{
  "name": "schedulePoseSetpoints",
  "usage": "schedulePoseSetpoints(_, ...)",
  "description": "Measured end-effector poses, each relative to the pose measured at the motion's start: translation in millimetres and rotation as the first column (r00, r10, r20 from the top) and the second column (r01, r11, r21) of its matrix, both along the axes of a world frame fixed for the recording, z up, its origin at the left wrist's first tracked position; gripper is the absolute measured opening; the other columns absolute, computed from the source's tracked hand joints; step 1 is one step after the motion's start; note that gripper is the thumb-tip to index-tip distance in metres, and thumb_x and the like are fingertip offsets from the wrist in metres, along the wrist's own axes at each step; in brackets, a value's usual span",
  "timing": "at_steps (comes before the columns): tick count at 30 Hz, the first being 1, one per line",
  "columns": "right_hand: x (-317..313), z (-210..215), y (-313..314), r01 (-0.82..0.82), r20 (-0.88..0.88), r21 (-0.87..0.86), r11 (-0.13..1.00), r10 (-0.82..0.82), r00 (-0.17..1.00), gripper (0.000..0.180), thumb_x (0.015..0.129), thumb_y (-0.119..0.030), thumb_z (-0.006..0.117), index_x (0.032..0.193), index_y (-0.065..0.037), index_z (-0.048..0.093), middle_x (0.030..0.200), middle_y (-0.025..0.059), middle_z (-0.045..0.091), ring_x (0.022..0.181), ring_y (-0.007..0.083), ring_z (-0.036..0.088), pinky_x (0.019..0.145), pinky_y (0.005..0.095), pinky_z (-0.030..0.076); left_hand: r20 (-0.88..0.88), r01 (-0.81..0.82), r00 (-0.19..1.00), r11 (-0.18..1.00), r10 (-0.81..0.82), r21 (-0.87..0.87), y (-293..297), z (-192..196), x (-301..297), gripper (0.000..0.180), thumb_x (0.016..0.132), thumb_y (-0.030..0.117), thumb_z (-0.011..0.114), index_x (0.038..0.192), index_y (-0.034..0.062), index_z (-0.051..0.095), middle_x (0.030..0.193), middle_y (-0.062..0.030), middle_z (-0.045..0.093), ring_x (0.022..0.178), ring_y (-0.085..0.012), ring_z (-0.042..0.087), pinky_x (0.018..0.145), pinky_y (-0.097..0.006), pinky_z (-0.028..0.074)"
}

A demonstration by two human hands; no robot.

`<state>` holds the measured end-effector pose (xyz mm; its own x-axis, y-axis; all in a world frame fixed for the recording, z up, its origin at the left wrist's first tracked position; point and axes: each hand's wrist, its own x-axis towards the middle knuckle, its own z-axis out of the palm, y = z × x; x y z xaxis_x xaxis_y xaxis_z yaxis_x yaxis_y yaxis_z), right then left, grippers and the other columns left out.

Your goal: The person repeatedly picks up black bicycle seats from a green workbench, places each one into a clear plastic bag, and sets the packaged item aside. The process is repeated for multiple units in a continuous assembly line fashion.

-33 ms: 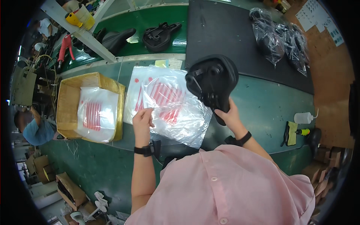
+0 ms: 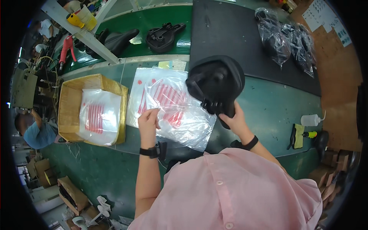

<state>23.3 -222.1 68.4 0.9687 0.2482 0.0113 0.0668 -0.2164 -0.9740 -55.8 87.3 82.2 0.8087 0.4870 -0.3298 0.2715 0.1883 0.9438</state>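
Note:
A black bicycle saddle (image 2: 219, 78) is held above the bench, its underside facing up and its wide end pointing away from me. My right hand (image 2: 234, 119) is closed round its narrow nose. Below and to the left lies a stack of clear plastic bags (image 2: 191, 132) with red printing. My left hand (image 2: 148, 122), fingers pinched together, grips the edge of the top plastic bag (image 2: 168, 111). That bag is partly lifted and crumpled. The saddle covers part of the bench behind it.
A yellow-sided bin (image 2: 122, 115) with more printed bags stands at left. Beyond are a black mat (image 2: 226, 34) with bagged saddles (image 2: 274, 42), and a green surface with bare saddles (image 2: 163, 38). A white squeeze bottle (image 2: 310, 120) stands right. A person (image 2: 36, 134) is at far left.
The saddle has tilted slightly in my right hand, showing its underside at a different angle. My left hand has shifted a little to the right and away from me.

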Motion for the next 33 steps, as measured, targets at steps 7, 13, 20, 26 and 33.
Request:
schedulePoseSetpoints(7, -32, 1, 18, -0.257, 0.255, -0.480, 0.839, 0.414, 0.874, 0.056, 0.066, -0.004, 0.070, 0.119, -0.007, 0.053, 0.110, 0.0159, 0.062, 0.101, 0.0359, 0.060, 0.082, 0.0409, 0.050, 0.098, -0.083, 0.990, 0.986, 0.098, -0.145, -5, -30, 36, 0.026, 0.092, 0.020, 0.060, 0.087, -0.0030, 0.071, 0.058, 0.0052, 0.052, 0.050, -0.0019, 0.041, 0.046, -0.019, 0.031)
schedulePoseSetpoints(13, -38, -10, 37, -0.342, -0.126, -0.367, 0.865, 0.318, 0.940, 0.046, 0.069, -0.006, 0.071, 0.113, -0.002, 0.059, 0.097, 0.0155, 0.066, 0.085, 0.0296, 0.065, 0.077, 0.0368, 0.050, 0.132, 0.288, 0.931, 0.909, -0.339, 0.302, -67, 64, -11, 0.019, 0.089, 0.007, 0.063, 0.102, -0.0044, 0.070, 0.087, -0.0071, 0.072, 0.072, -0.0094, 0.064, 0.064, -0.023, 0.049)
schedulePoseSetpoints(20, -36, -2, 33, -0.062, -0.505, 0.355, 0.933, 0.247, 0.827, 0.047, 0.079, -0.008, 0.067, 0.120, 0.007, 0.053, 0.105, 0.0103, 0.064, 0.095, 0.0168, 0.059, 0.084, 0.0304, 0.047, 0.126, 0.431, 0.829, 0.766, -0.544, 0.476, -104, 66, -49, 0.018, 0.086, 0.006, 0.066, 0.103, 0.0028, 0.072, 0.080, -0.0147, 0.070, 0.066, -0.0130, 0.066, 0.060, -0.025, 0.052)
schedulePoseSetpoints(26, -6, 26, 56, -0.026, -0.363, -0.201, 0.979, -0.050, 0.930, 0.061, 0.080, -0.027, 0.068, 0.128, 0.005, 0.048, 0.115, 0.0152, 0.060, 0.106, 0.0250, 0.056, 0.095, 0.0354, 0.043, 0.150, 0.516, 0.309, 0.298, -0.939, 0.803, -195, 79, 2, 0.037, 0.082, 0.011, 0.065, 0.119, 0.0059, 0.061, 0.075, -0.0103, 0.065, 0.065, -0.0276, 0.063, 0.063, -0.032, 0.051)
schedulePoseSetpoints(33, 141, -6, -89, 0.329, -0.461, -0.005, 0.944, -0.294, 0.837, 0.029, 0.080, -0.024, 0.064, 0.098, -0.001, 0.063, 0.096, 0.0121, 0.064, 0.091, 0.0257, 0.064, 0.081, 0.0406, 0.052, 0.150, 0.690, 0.477, 0.474, -0.866, 0.548, -116, 44, 12, 0.038, 0.084, 0.013, 0.065, 0.121, 0.0060, 0.060, 0.110, -0.0117, 0.063, 0.103, -0.0299, 0.056, 0.089, -0.038, 0.045)
